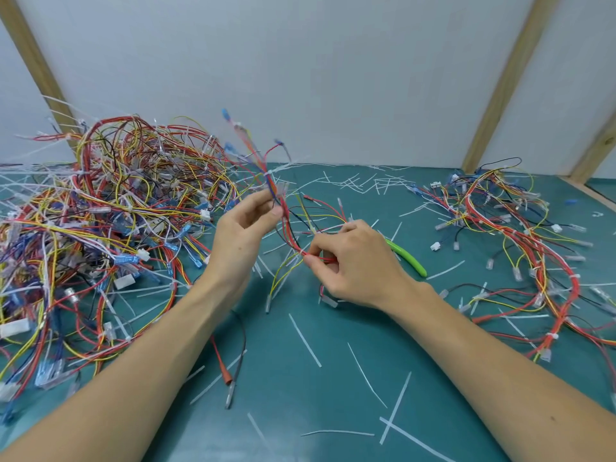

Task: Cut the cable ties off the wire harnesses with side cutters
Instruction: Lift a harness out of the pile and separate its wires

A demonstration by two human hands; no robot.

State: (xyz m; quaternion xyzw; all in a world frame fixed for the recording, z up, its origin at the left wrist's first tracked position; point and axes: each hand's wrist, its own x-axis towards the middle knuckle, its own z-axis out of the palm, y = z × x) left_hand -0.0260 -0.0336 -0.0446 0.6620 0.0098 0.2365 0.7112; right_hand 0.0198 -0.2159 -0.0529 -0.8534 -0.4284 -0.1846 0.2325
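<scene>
Bright, even overhead light; soft shadows; wide-angle bowing at edges; motion blur on raised wire tips.

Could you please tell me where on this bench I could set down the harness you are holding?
The freest patch of the green cutting mat lies between the forearms, with only scattered white cut ties. The big tangled wire pile crowds the left; a smaller harness pile the right.

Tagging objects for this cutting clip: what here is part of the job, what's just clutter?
In the job:
- held wire harness, left hand and right hand both gripping it
- green-handled side cutters, lying on the mat behind the right hand
- big harness pile at left
- smaller harness pile at right

Lying about:
- cut tie strips scattered on the green mat
- wooden frame posts
</scene>
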